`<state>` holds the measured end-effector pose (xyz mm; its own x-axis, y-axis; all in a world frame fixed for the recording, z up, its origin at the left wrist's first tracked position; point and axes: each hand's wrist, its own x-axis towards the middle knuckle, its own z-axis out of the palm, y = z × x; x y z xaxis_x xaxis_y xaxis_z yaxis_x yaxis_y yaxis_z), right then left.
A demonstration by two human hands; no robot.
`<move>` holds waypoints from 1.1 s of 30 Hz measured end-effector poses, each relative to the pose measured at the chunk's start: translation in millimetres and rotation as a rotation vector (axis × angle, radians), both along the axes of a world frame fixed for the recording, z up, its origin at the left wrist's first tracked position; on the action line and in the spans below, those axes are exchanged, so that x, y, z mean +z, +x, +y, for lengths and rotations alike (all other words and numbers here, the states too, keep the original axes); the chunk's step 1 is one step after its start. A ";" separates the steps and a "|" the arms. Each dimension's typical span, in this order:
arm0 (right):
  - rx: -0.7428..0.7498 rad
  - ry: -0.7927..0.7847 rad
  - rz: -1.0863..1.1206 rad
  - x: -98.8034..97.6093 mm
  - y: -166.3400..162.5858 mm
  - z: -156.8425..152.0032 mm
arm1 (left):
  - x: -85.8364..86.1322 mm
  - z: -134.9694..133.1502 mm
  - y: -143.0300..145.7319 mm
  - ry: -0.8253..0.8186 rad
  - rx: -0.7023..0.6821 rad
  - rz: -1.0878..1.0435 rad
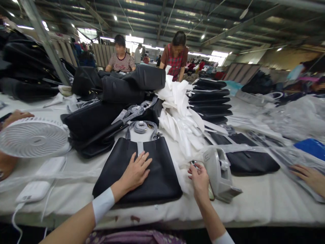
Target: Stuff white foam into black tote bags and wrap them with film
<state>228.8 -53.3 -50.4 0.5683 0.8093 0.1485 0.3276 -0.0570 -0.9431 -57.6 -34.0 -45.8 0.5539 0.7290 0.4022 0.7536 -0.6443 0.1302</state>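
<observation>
A black leather handbag (142,183) lies flat on the white table in front of me, its handles wrapped in grey plastic (141,128). My left hand (135,171) rests flat on the bag with fingers spread. My right hand (199,178) is beside the bag's right edge, fingers pinched on a small shiny object I cannot make out. A grey tape dispenser (219,173) stands just right of that hand.
A white fan (34,137) and a white power bank (33,191) sit at left. Stacked black bags (101,115) and white dust bags (180,112) fill the middle. Two people work at the far side. Another person's hand (308,176) reaches in at right.
</observation>
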 end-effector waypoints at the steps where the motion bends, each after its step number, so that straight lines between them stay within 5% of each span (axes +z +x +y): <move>1: 0.041 -0.038 0.014 -0.1 6.9 3.4 | 4.8 0.1 9.5 -0.005 -0.033 -0.021; 8: 0.381 -0.104 -0.231 2.5 -3.7 -22.3 | 32.5 29.1 74.5 -0.023 -0.425 0.056; 13: 0.549 -0.185 -0.387 9.6 -0.6 -42.6 | 46.0 57.2 85.2 -0.053 -0.589 0.240; 18: 0.687 -0.145 -0.463 21.3 4.2 -30.8 | 49.6 64.2 88.4 -0.069 -0.695 0.252; 23: 0.804 -0.178 -0.576 15.6 -0.6 -18.7 | 40.7 66.1 91.5 -0.145 -0.737 0.246; 27: 0.723 -0.216 -0.608 2.1 -4.1 -22.4 | 31.8 66.7 101.2 -0.202 -0.696 0.158; 33: 0.653 -0.245 -0.610 -5.5 -5.6 -38.5 | 12.8 52.5 117.2 -0.049 -0.514 0.110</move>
<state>223.2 -91.8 -55.9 -0.1318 0.9898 0.0545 0.8006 0.1388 -0.5829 59.6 18.5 -32.9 0.8817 0.3689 0.2942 0.3532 -0.9294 0.1070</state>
